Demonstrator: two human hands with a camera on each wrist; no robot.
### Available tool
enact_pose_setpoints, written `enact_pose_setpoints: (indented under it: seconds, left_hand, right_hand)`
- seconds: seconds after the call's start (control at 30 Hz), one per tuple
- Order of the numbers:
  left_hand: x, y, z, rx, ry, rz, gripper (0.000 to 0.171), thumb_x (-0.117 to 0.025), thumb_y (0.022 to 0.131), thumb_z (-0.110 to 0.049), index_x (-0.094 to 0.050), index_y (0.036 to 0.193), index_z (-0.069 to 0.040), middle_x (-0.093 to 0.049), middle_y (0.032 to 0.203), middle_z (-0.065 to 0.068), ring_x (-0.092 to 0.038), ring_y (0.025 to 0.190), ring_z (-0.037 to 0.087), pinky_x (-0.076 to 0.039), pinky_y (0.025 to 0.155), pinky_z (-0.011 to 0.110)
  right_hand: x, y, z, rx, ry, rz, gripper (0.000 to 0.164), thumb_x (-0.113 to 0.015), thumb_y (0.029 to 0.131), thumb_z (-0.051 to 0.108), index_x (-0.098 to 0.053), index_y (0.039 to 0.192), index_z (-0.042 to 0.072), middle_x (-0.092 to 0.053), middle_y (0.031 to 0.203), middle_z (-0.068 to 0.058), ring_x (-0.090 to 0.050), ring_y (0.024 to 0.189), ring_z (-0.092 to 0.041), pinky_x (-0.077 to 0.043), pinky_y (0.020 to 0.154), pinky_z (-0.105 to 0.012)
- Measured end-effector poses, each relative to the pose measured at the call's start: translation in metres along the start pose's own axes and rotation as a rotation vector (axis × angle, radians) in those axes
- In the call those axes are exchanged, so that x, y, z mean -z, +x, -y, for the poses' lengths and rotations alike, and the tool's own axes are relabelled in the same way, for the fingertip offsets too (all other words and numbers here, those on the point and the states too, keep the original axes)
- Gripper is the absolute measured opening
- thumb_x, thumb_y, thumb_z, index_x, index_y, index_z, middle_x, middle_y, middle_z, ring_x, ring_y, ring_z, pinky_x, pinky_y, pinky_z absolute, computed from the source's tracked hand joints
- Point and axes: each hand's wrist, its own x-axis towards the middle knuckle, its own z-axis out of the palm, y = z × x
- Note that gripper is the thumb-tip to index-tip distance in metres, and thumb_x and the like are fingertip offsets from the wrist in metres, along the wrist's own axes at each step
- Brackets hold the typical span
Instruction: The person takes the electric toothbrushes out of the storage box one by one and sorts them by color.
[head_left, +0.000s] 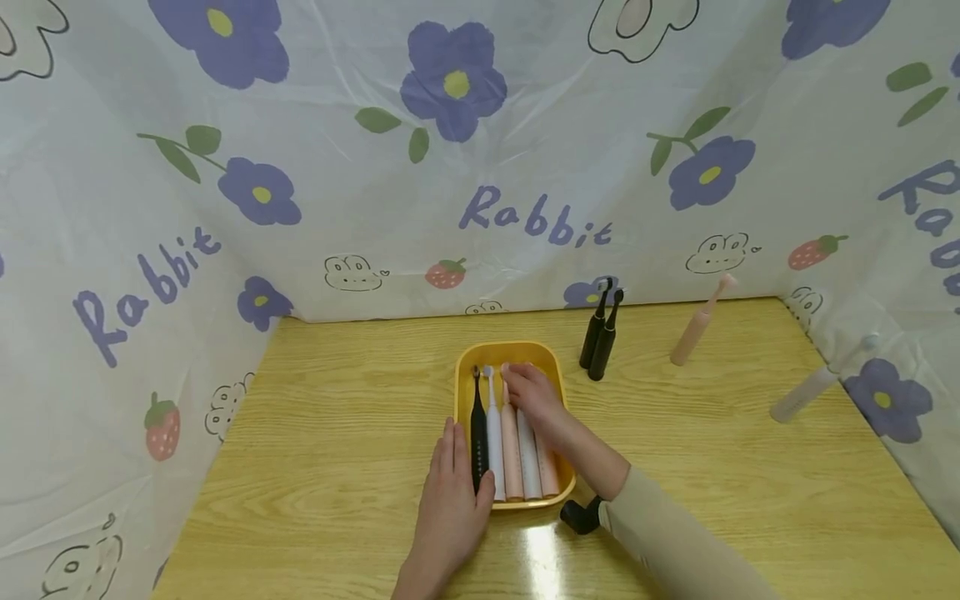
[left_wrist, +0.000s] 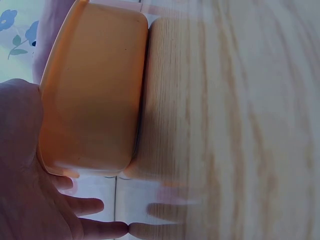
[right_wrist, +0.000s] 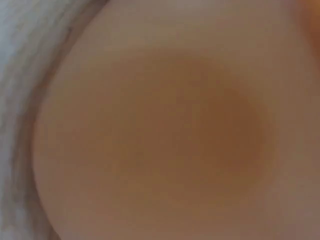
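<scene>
A yellow tray point(head_left: 459, 375) stands on the table with several electric toothbrushes lying side by side in it. From the left they run black toothbrush point(head_left: 478, 433), white toothbrush point(head_left: 494, 442), pink toothbrush point(head_left: 512, 450), then another white toothbrush point(head_left: 528, 458) and a pink one partly under my right arm. My left hand point(head_left: 452, 492) lies along the tray's left wall, fingers extended, thumb at the near rim. Over the far right part of the tray reaches my right hand point(head_left: 534, 393), its fingertips at the middle pink brush's head. Blurred skin fills the right wrist view.
Two black toothbrushes point(head_left: 602, 337) stand upright behind the tray to the right. Farther right stand a pink toothbrush point(head_left: 693, 333) and a white toothbrush point(head_left: 806, 392). A small black object point(head_left: 579, 517) shows beside my right forearm. A patterned curtain point(head_left: 360, 192) borders the table point(head_left: 337, 433).
</scene>
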Motion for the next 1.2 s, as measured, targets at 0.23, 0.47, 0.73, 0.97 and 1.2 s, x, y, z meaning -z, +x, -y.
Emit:
enact_pose_setpoints:
  seconds: [0.23, 0.47, 0.73, 0.97, 1.2]
  left_hand:
    - [-0.001, 0.000, -0.001, -0.017, 0.007, -0.022, 0.079, -0.060, 0.102, -0.031, -0.022, 0.159, 0.008, -0.018, 0.167, 0.023, -0.031, 0.148, 0.039, -0.036, 0.114, 0.055]
    - [-0.002, 0.001, 0.000, -0.003, 0.003, -0.015, 0.079, -0.060, 0.102, -0.030, -0.021, 0.160, 0.008, -0.017, 0.168, 0.021, -0.038, 0.143, 0.041, -0.039, 0.111, 0.056]
    - [0.000, 0.001, -0.003, -0.006, -0.004, -0.021, 0.077, -0.060, 0.102, -0.028, -0.023, 0.158, 0.009, -0.018, 0.167, 0.022, -0.048, 0.134, 0.044, -0.043, 0.106, 0.057]
    - [0.000, 0.002, -0.004, -0.018, -0.009, -0.028, 0.076, -0.060, 0.102, -0.026, -0.023, 0.158, 0.009, -0.019, 0.167, 0.022, -0.047, 0.134, 0.044, -0.042, 0.107, 0.057]
    - [-0.003, 0.002, -0.002, 0.005, -0.014, -0.026, 0.077, -0.060, 0.101, -0.027, -0.023, 0.159, 0.009, -0.017, 0.168, 0.022, -0.047, 0.135, 0.044, -0.043, 0.106, 0.057]
  right_hand:
    - [0.003, 0.009, 0.000, -0.022, 0.026, 0.092, 0.060, -0.050, 0.106, 0.012, -0.026, 0.151, -0.020, -0.028, 0.158, -0.036, -0.039, 0.142, -0.044, -0.036, 0.115, -0.050]
    - [0.001, 0.013, -0.001, -0.078, 0.030, 0.167, 0.064, -0.052, 0.103, 0.011, -0.022, 0.152, -0.019, -0.030, 0.157, -0.035, -0.040, 0.142, -0.043, -0.035, 0.115, -0.050]
    - [0.001, 0.012, -0.006, -0.078, -0.138, 0.221, 0.065, -0.060, 0.102, 0.017, -0.033, 0.152, -0.014, -0.050, 0.145, -0.030, -0.051, 0.134, -0.038, -0.040, 0.112, -0.050]
    - [0.005, 0.007, -0.007, 0.015, -0.199, 0.220, 0.047, -0.059, 0.103, 0.012, -0.050, 0.144, -0.009, -0.063, 0.133, -0.022, -0.061, 0.122, -0.032, -0.046, 0.106, -0.046]
    - [0.011, -0.003, -0.005, -0.034, -0.027, 0.341, 0.041, -0.052, 0.104, -0.001, -0.045, 0.141, -0.015, -0.069, 0.113, -0.025, -0.069, 0.094, -0.021, -0.056, 0.090, -0.036]
